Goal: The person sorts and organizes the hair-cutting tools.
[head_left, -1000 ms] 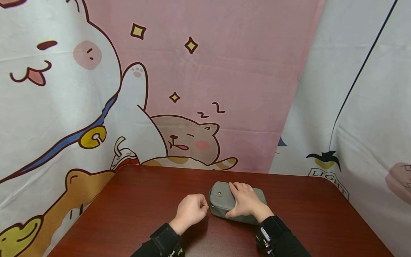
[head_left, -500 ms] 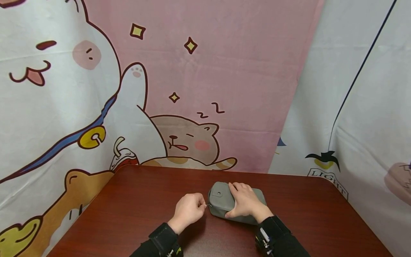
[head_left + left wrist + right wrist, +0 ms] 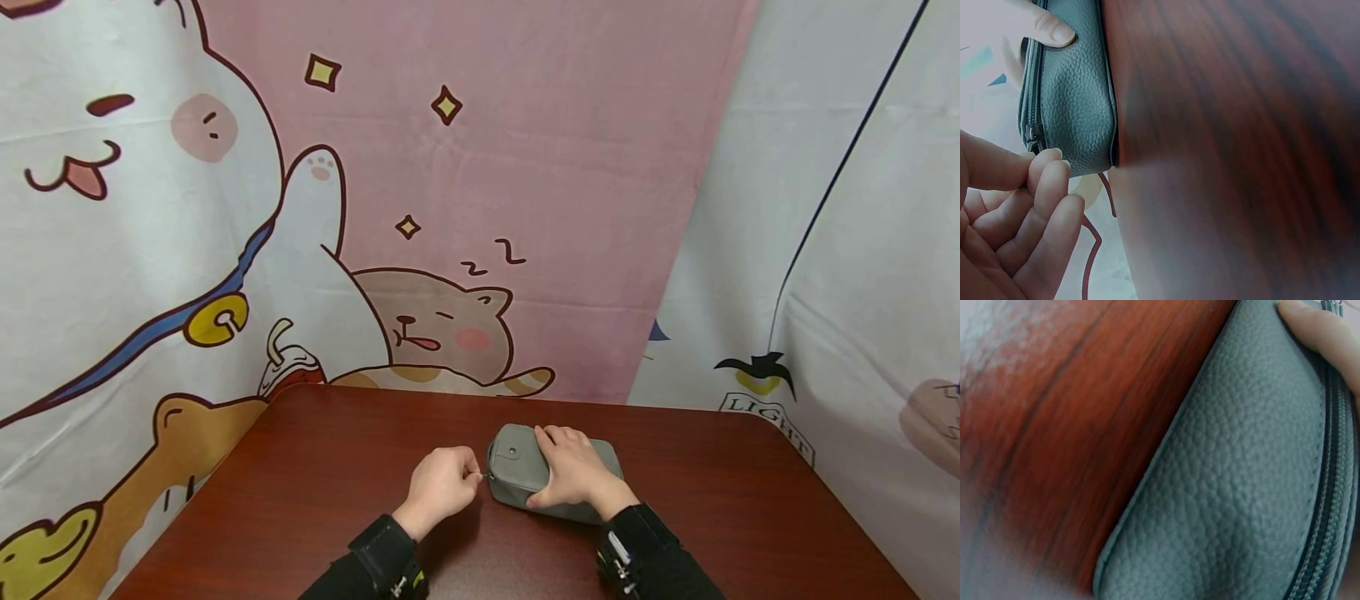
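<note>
A grey-green zippered pouch [image 3: 516, 465] of grained leather-like material lies on the brown table. My right hand [image 3: 573, 471] rests over its top and grips it, thumb on the near side; in the right wrist view that thumb [image 3: 1316, 328] presses beside the zipper [image 3: 1329, 469]. At the pouch's left end, my left hand [image 3: 442, 483] pinches the zipper pull between thumb and index finger. The left wrist view shows the dark zipper slider [image 3: 1034, 134] just past the fingertips, and most of the pull is hidden by them. The zipper [image 3: 1034, 81] looks closed along its visible length.
The wood-grain table [image 3: 337, 467] extends around the pouch, its far edge a little beyond it. A cartoon-printed cloth [image 3: 570, 208] hangs behind the table. Dark cuffs with small devices [image 3: 618, 554] cover both wrists.
My left hand has shifted slightly left and away from me, still pinching the zipper pull. The right hand and the pouch look unmoved.
</note>
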`<state>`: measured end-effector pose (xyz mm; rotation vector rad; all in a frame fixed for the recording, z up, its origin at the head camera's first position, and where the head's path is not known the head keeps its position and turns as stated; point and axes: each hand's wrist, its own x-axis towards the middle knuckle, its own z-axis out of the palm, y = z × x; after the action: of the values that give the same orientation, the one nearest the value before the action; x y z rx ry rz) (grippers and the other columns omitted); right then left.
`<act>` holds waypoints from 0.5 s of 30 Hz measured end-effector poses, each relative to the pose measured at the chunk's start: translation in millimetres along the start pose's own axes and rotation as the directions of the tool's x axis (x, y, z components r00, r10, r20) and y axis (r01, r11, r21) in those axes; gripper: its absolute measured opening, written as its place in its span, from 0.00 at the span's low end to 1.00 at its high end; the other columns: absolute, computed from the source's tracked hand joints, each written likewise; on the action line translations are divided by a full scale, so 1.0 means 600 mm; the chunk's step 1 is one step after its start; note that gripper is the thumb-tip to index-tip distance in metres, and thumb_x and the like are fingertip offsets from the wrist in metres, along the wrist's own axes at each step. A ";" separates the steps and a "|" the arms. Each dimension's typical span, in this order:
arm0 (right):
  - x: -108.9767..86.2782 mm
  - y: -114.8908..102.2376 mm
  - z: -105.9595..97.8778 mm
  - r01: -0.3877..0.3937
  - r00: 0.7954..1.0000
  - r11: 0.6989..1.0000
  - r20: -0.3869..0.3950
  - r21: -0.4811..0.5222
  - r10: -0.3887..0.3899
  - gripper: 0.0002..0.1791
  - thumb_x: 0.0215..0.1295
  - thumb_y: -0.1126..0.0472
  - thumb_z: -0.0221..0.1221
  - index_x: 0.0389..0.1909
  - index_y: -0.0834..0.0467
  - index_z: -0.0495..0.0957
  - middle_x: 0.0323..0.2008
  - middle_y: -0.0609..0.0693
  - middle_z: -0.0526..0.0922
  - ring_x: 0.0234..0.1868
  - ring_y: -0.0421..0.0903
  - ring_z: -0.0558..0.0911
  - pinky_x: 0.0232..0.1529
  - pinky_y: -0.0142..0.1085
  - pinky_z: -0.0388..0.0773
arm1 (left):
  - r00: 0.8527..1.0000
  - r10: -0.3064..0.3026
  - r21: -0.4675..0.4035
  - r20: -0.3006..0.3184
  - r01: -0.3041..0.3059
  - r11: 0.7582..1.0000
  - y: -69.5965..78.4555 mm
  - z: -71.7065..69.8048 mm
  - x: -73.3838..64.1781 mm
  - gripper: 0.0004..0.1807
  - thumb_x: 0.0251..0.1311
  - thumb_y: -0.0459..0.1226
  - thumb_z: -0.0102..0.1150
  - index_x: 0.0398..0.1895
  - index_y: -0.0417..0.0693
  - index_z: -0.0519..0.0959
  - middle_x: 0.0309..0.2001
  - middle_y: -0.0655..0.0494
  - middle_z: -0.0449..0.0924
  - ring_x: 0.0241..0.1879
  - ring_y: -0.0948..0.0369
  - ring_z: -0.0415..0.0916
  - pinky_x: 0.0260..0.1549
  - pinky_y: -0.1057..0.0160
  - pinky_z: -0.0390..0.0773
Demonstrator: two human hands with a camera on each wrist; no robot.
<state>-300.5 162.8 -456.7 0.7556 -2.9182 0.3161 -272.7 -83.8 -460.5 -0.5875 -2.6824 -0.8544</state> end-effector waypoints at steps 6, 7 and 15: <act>-0.001 0.000 0.000 0.007 1.000 1.000 0.006 -0.004 -0.007 0.63 0.36 0.35 0.75 0.69 0.68 0.64 0.62 0.64 0.71 0.63 0.63 0.68 0.64 0.58 0.59 | 1.000 0.000 0.016 -0.012 0.000 1.000 -0.004 -0.003 0.003 0.12 0.56 0.35 0.68 0.20 0.57 0.77 0.18 0.71 0.72 0.18 0.70 0.65 0.15 0.67 0.65; -0.001 0.000 0.000 0.010 1.000 1.000 0.008 -0.005 -0.010 0.63 0.36 0.35 0.74 0.69 0.68 0.64 0.62 0.63 0.71 0.63 0.63 0.68 0.64 0.58 0.59 | 1.000 -0.004 0.018 -0.014 0.004 1.000 -0.005 -0.003 0.004 0.12 0.56 0.35 0.68 0.20 0.57 0.77 0.19 0.70 0.72 0.18 0.70 0.66 0.15 0.67 0.66; -0.003 -0.001 0.000 0.035 0.999 0.999 0.017 0.005 -0.035 0.63 0.36 0.34 0.74 0.69 0.68 0.64 0.62 0.63 0.71 0.64 0.61 0.68 0.65 0.58 0.59 | 1.000 -0.010 0.014 -0.027 0.011 1.000 -0.010 -0.006 0.007 0.11 0.55 0.35 0.68 0.20 0.57 0.77 0.19 0.70 0.73 0.18 0.70 0.66 0.15 0.67 0.66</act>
<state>-298.4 163.0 -456.7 0.8127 -2.9171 0.3155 -278.9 -89.2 -459.2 -0.5549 -2.6672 -0.8388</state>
